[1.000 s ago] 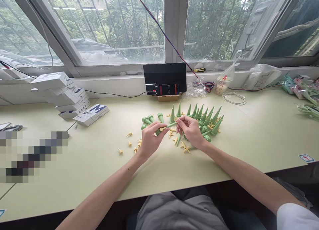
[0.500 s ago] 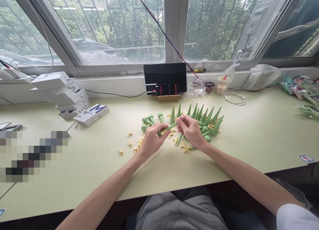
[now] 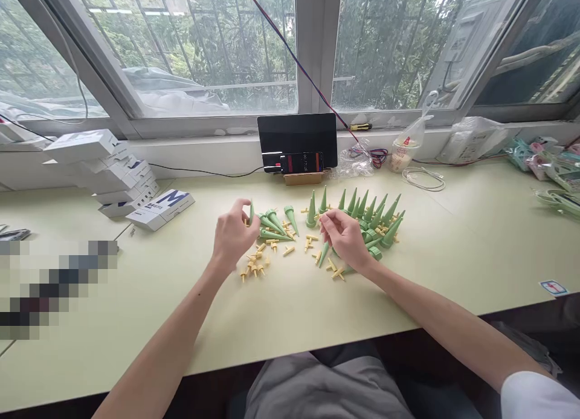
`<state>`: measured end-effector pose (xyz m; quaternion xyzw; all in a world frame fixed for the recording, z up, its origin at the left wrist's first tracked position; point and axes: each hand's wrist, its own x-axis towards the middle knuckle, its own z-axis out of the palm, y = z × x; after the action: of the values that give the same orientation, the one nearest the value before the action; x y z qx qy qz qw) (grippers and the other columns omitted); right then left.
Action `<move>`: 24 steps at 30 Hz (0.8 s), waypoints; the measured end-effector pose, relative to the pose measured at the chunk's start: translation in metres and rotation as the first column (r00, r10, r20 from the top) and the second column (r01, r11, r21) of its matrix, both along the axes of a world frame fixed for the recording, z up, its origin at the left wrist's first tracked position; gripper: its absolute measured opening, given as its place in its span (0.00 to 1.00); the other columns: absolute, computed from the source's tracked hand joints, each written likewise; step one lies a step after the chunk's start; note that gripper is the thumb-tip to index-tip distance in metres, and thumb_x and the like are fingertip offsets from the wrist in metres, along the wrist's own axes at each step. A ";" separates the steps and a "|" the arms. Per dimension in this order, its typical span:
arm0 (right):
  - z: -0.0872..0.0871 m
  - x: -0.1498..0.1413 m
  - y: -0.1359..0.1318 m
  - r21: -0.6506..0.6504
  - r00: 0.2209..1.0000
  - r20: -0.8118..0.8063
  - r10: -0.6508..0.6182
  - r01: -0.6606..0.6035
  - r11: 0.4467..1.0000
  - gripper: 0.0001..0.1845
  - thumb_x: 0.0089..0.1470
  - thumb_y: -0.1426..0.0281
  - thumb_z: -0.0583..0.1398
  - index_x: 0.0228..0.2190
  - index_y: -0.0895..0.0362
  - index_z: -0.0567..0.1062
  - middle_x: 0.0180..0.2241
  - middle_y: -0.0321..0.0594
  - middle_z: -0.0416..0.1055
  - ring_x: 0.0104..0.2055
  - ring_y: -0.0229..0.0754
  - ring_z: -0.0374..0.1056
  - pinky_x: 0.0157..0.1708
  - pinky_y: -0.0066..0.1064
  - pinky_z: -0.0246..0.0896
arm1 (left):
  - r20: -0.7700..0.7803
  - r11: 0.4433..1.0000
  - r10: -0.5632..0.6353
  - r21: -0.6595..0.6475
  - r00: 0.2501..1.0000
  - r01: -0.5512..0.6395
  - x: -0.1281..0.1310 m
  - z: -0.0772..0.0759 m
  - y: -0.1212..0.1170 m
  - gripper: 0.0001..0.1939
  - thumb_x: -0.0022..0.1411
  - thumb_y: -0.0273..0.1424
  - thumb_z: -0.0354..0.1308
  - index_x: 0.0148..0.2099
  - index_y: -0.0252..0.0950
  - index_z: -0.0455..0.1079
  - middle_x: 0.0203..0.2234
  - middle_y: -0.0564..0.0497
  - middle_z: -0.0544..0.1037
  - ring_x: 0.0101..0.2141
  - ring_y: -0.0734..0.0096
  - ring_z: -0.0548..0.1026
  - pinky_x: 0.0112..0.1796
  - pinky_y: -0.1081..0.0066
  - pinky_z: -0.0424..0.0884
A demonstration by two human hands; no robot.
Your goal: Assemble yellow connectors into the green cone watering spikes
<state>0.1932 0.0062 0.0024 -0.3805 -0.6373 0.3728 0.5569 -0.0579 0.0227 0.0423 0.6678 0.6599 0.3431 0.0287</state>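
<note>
My left hand [image 3: 235,233] is closed around a green cone-shaped spike [image 3: 251,212], whose tip points up between the fingers. Beside it lie several green spikes with ribbed caps [image 3: 272,217]. My right hand [image 3: 345,236] is closed in a pinch. Whatever lies between those fingertips is too small to make out. Around the right hand stand and lie many green spikes [image 3: 390,211], mixed with small yellow connectors [image 3: 338,274]. Small yellow nozzle pieces [image 3: 254,269] are scattered below my left hand.
A phone showing a timer [image 3: 302,162] leans on a black tablet [image 3: 296,135] at the back. White boxes [image 3: 161,210] are stacked on the left. A bagged cup [image 3: 403,152] and a coiled white cable [image 3: 425,179] are at the back right.
My left hand has moved left, away from the right hand, with a green spike in it. My right hand has stayed nearly in place, still pinched.
</note>
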 end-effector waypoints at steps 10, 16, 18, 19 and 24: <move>-0.003 0.001 0.001 0.009 1.000 0.019 0.013 -0.013 1.000 0.17 0.63 0.55 0.57 0.32 0.55 0.71 0.26 0.35 0.68 0.22 0.36 0.65 0.21 0.29 0.60 | -0.112 0.919 0.031 -0.388 0.993 -0.072 -0.024 0.001 0.012 0.18 0.55 0.33 0.53 0.48 0.39 0.67 0.25 0.50 0.77 0.33 0.61 0.76 0.28 0.70 0.65; -0.002 0.001 0.000 0.014 0.999 0.037 0.025 -0.026 1.000 0.16 0.64 0.57 0.57 0.33 0.56 0.72 0.25 0.35 0.68 0.22 0.36 0.65 0.21 0.29 0.60 | -0.169 0.884 -0.011 -0.462 0.986 -0.069 -0.028 -0.005 0.016 0.18 0.54 0.34 0.54 0.47 0.38 0.68 0.29 0.49 0.78 0.34 0.60 0.76 0.28 0.69 0.66; -0.001 0.001 0.000 0.018 0.999 0.042 0.028 -0.028 0.999 0.15 0.64 0.57 0.57 0.33 0.56 0.72 0.25 0.35 0.68 0.22 0.36 0.65 0.21 0.29 0.60 | -0.170 0.883 -0.019 -0.465 0.985 -0.063 -0.029 -0.007 0.016 0.18 0.53 0.34 0.54 0.47 0.38 0.68 0.29 0.48 0.78 0.34 0.60 0.76 0.28 0.69 0.65; -0.001 0.001 0.000 0.019 0.999 0.044 0.028 -0.029 0.999 0.15 0.64 0.57 0.57 0.33 0.56 0.72 0.25 0.36 0.69 0.22 0.36 0.65 0.21 0.29 0.60 | -0.170 0.885 -0.020 -0.461 0.985 -0.061 -0.028 -0.008 0.017 0.17 0.54 0.34 0.53 0.47 0.38 0.68 0.28 0.49 0.78 0.34 0.60 0.76 0.28 0.69 0.65; 0.000 0.001 0.000 0.021 0.998 0.047 0.032 -0.033 0.999 0.15 0.63 0.58 0.57 0.32 0.56 0.72 0.24 0.35 0.68 0.22 0.37 0.65 0.21 0.29 0.60 | -0.156 0.910 -0.030 -0.414 0.987 -0.038 -0.023 -0.009 0.015 0.17 0.54 0.33 0.53 0.47 0.38 0.68 0.24 0.50 0.76 0.32 0.60 0.75 0.27 0.69 0.64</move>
<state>0.1942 0.0059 0.0021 -0.3729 -0.6601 0.3659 0.5398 -0.0814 0.0376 0.0335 0.6703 0.7193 0.1406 0.1164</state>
